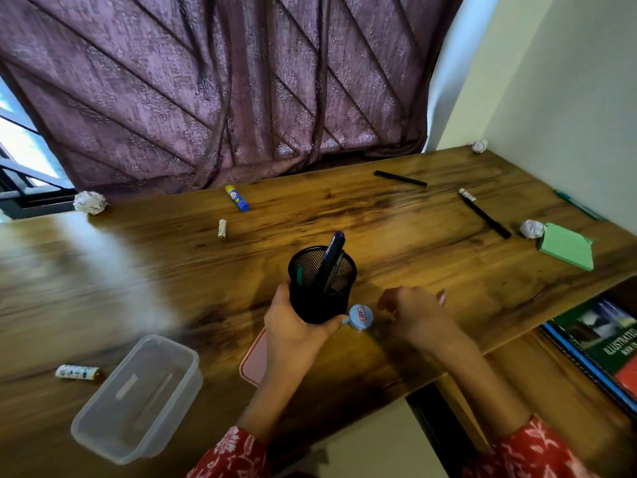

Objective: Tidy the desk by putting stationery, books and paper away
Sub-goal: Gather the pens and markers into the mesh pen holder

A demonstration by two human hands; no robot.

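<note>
My left hand [296, 326] grips a black mesh pen holder [320, 288] standing on the wooden desk [396, 229]; a blue pen [332, 253] and other pens stick out of it. A small round blue-capped item [361, 316] lies on the desk right beside the holder. My right hand [413, 312] hovers just right of that item with loosely curled fingers, holding nothing. Scattered further off are a glue stick [237, 198], two black pens [400, 178] [487, 217], small white sticks [222, 229] [77, 371] [467, 194] and a green pen [579, 205].
A clear plastic box [138, 398] sits at the near left and a pink flat item [255, 360] lies under my left wrist. Crumpled paper balls [89, 201] [532, 228] [479, 145] and a green paper pad [567, 246] lie about. Books [599, 343] rest on a lower shelf at right.
</note>
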